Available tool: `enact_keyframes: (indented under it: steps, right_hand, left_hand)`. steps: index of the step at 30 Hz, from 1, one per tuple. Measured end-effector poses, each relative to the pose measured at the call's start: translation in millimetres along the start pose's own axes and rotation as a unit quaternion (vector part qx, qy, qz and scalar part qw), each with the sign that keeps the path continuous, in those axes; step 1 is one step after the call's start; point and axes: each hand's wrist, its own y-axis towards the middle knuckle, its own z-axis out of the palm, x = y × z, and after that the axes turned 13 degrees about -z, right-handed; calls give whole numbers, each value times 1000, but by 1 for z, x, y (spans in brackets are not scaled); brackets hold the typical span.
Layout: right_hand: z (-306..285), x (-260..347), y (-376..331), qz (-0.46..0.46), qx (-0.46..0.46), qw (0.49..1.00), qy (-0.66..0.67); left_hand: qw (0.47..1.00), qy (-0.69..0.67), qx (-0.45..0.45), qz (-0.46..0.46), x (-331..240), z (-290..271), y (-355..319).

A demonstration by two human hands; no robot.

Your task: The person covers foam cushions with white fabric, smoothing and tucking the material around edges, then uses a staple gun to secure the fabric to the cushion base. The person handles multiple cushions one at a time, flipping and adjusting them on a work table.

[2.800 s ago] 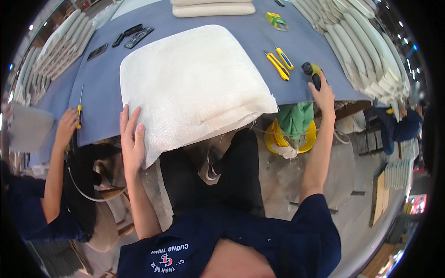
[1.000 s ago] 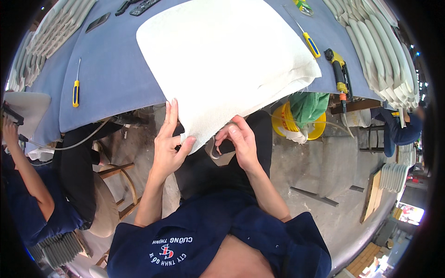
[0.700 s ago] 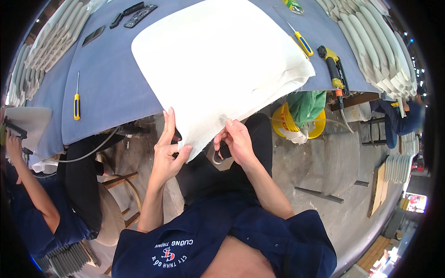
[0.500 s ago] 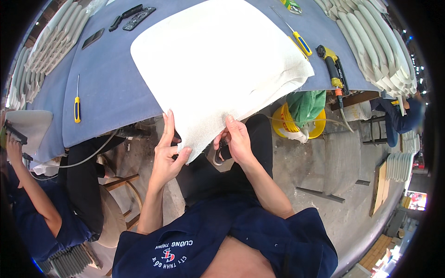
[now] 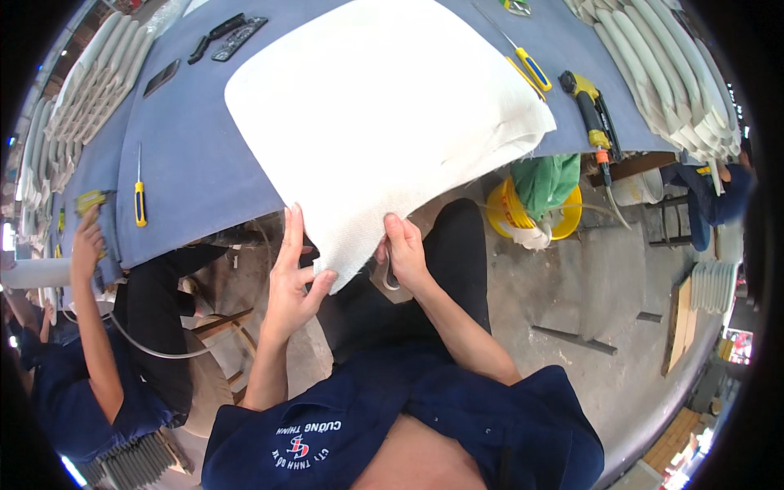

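Note:
A large white seat cushion (image 5: 351, 106) with woven fabric lies on the blue-covered table, its near edge hanging over toward me. My left hand (image 5: 296, 273) pinches the hanging fabric corner (image 5: 347, 245) between thumb and fingers, the index finger stretched along the cushion's left edge. A little to the right, my right hand (image 5: 404, 251) grips the lower fabric edge, thumb on top and the other fingers curled beneath. The cloth between both hands is pulled fairly taut. Fingers under the fabric are partly hidden.
Screwdrivers (image 5: 140, 204) (image 5: 532, 69) and a yellow-black staple gun (image 5: 590, 110) lie on the blue table (image 5: 188, 175). Stacked pale cushions (image 5: 653, 73) flank it. A yellow bucket (image 5: 563, 224) with green cloth stands below. A co-worker's hand (image 5: 87, 241) holds another staple gun at left.
My right hand has shifted slightly left and down along the fabric edge. The co-worker's arm at left has moved right with the staple gun, onto the table's corner.

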Motion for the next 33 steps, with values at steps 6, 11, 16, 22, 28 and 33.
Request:
enact_keyframes:
  steps: [6, 11, 16, 22, 28, 33]
  right_hand:
    - [6, 4, -4, -1, -60, 998, -13]
    - [6, -5, -4, -20, -68, 997, -29]
    - [-1, -13, -2, -35, -72, 996, -35]
    - [-24, -4, -4, -45, -89, 992, -74]
    - [-5, -10, -1, -34, -54, 997, -52]
    - [-5, -14, 0, -47, -44, 997, -36]
  left_hand:
    - [993, 56, -55, 87, -10, -58, 40]
    - [972, 138, -111, 154, -48, -112, 170]
    - [987, 141, -36, 74, -50, -129, 370]
    - [937, 308, 99, -134, -26, -11, 411]
    - [979, 174, 39, -100, 23, -124, 450]
    - [978, 198, 46, -50, 60, -104, 405]
